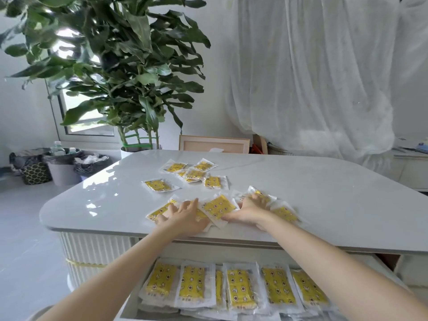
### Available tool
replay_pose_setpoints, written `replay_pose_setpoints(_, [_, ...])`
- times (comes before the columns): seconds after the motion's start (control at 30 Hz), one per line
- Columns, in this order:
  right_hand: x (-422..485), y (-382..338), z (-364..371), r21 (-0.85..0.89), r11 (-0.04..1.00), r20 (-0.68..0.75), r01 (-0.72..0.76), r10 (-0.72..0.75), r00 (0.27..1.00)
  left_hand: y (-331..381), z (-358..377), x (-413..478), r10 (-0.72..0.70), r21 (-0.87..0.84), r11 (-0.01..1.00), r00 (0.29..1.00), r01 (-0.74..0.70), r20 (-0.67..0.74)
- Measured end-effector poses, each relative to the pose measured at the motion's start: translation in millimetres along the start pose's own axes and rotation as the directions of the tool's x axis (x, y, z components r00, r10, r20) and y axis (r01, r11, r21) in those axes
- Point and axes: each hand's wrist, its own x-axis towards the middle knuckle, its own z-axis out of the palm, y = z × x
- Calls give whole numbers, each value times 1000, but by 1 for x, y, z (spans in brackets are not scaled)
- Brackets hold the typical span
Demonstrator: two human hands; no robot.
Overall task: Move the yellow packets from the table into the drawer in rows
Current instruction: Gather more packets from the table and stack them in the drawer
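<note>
Several yellow packets in clear wrappers lie on the white table (301, 193). A near group lies by the front edge, with one packet (218, 206) between my hands. My left hand (185, 215) rests spread on the left packets of that group. My right hand (251, 208) lies flat on the right ones, fingers spread. Further back lie a single packet (158, 185) and a loose cluster (195, 173). Below the table edge the open drawer (132, 304) holds a row of yellow packets (238, 288) laid side by side over lower layers.
A large potted plant (129, 89) stands behind the table's far left corner. Bins with black bags (64, 167) sit on the floor at the left. A framed board (214, 143) leans behind the table. White sheeting (324, 77) hangs at the right.
</note>
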Motion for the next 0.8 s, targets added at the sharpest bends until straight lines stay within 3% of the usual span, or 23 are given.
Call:
replay_pose_setpoints(0.17, [-3, -5, -1, 39, 999, 5, -21, 21, 1000, 5, -5, 5, -46, -6, 999, 998, 46, -32])
replay_pose_setpoints(0.43, [5, -11, 7, 58, 998, -88, -6, 11, 996, 6, -7, 3, 55, -66, 996, 994, -61, -91])
replay_pose_setpoints(0.53, [9, -16, 11, -77, 997, -48, -13, 9, 999, 9, -7, 4, 62, -96, 993, 991, -73, -116])
replay_pose_setpoints(0.63, [13, -18, 12, -73, 997, -42, -26, 23, 999, 14, -7, 4, 92, -101, 989, 985, -108, -145])
replay_pose_setpoints(0.8, [13, -13, 13, 32, 999, -95, -28, 31, 995, 16, -4, 4, 165, -288, 935, 973, -206, -159])
